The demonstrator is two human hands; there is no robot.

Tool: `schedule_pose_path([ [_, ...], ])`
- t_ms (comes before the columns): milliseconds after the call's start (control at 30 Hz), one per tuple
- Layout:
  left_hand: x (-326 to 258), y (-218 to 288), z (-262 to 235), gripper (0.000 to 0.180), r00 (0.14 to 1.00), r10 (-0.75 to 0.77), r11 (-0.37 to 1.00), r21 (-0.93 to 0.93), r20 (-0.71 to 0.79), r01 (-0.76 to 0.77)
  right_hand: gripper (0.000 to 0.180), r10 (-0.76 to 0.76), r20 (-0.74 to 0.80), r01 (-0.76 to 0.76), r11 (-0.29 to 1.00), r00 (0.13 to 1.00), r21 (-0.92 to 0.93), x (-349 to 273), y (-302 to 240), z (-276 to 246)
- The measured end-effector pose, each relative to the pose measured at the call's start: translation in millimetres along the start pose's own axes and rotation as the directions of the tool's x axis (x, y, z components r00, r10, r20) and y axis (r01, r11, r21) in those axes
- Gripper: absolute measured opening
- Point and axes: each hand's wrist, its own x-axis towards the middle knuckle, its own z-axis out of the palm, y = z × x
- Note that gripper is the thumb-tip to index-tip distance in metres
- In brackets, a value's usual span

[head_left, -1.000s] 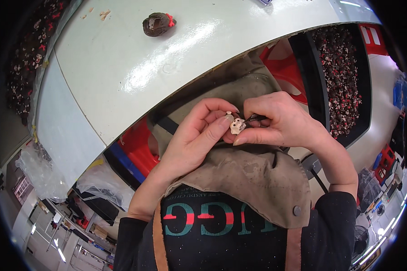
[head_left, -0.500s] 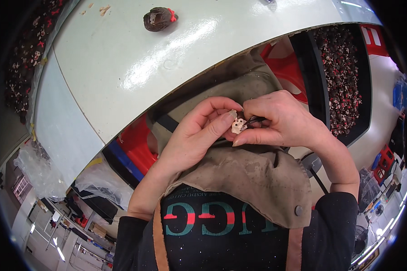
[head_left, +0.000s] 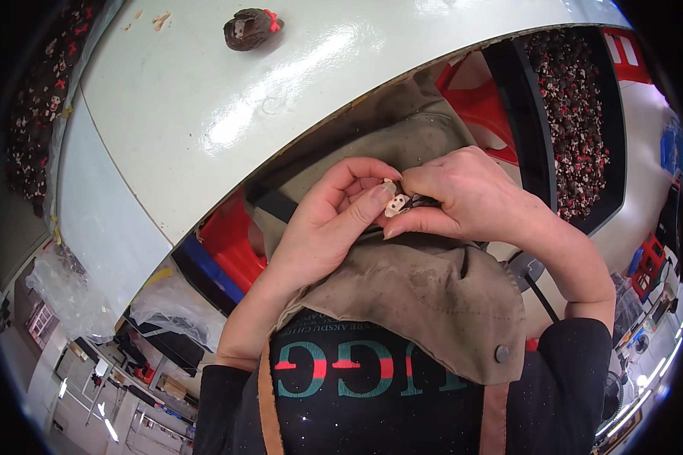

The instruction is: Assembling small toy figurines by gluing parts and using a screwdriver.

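Note:
Above my lap, my left hand (head_left: 330, 216) pinches a small doll head (head_left: 395, 205) between thumb and fingers. Its cream face has dark eye spots, and dark brown shows behind it. Close against it from the right, my right hand (head_left: 482, 193) is closed, thumb below and fingers curled above, around a slim dark tool (head_left: 425, 202). The tool's tip meets the side of the little head; most of it is hidden in my palm, so its exact kind is unclear. On the table lies a dark brown doll-hair piece (head_left: 247, 32) with a red bow.
A pale table (head_left: 152, 98) curves across the front, with cream scraps (head_left: 160, 20) at its far left. To the right stands a black bin (head_left: 617, 163) of small brown, red and cream pieces (head_left: 573, 121). More such pieces (head_left: 34, 129) lie far left. A brown apron (head_left: 402, 284) covers my lap.
Both hands have shifted slightly up and left in the picture with the doll head. The head has turned a little, and the table has slid slightly left in view. Both grips stay closed.

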Motion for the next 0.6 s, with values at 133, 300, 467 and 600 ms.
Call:
schedule_pose_path([
  [133, -0.7, 0.5, 2.5, 0.023, 1.000, 0.014, 0.999, 0.045, -0.013, -0.013, 0.044, -0.014, 0.011, 0.014, 1.000, 1.000, -0.027, -2.4, 1.2, 2.1],
  [300, -1.5, -1.2, 3.1, 0.024, 0.999, 0.022, 0.998, 0.064, -0.028, -0.020, 0.044, -0.021, 0.019, 0.021, 0.999, 1.000, -0.029, -3.5, 1.1, 1.7],
  [467, -1.1, 0.0, 2.0, 0.022, 1.000, 0.007, 0.997, 0.080, -0.021, -0.005, 0.044, 0.007, 0.074, -0.010, 0.999, 0.997, 0.034, -2.4, 1.4, 1.2],
  [600, -1.8, -6.7, 3.1, 0.022, 0.993, 0.103, 0.989, 0.117, -0.062, -0.095, 0.043, 0.079, 0.125, -0.092, 0.990, 0.989, 0.106, -1.9, 2.4, 4.2],
])
